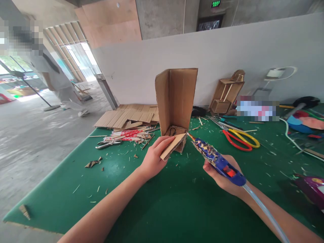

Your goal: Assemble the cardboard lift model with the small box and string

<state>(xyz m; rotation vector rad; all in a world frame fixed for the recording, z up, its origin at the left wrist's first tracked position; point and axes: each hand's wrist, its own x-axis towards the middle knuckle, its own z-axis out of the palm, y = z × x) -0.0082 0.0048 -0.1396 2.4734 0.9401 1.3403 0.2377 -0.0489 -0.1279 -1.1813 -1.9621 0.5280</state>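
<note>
A green tabletop (121, 189) fills the foreground here, littered with slivers and scraps (93, 163), and both hands are busy above it. There's the right hand (224, 182), wrapped around a blue glue gun (211, 152), its front end crusted with bits, a clear glue stick (263, 207) trailing out of the back. Across from it, the left hand (154, 158) has a small cardboard piece (173, 146) pinched at a tilt, fingers laid over its side, the thumb hidden from view. And look at that nozzle (190, 136): right at the piece's upper corner, touching or just beside it, I can't tell! Just behind rises a tall cardboard stand (181, 98), upright, with a back, a left side and a dark loop (172, 131) low down inside. Out to the left, metal pliers (108, 144) lie near a heap of thin sticks (129, 133); over right, scissors (240, 138) flash one red and one yellow handle. Further back, flat cardboard sheets (126, 114) lie piled on the left, a cardboard model (224, 96) stands tilted by the white wall (131, 71), and high beyond it glows a green exit sign (216, 4)
</note>
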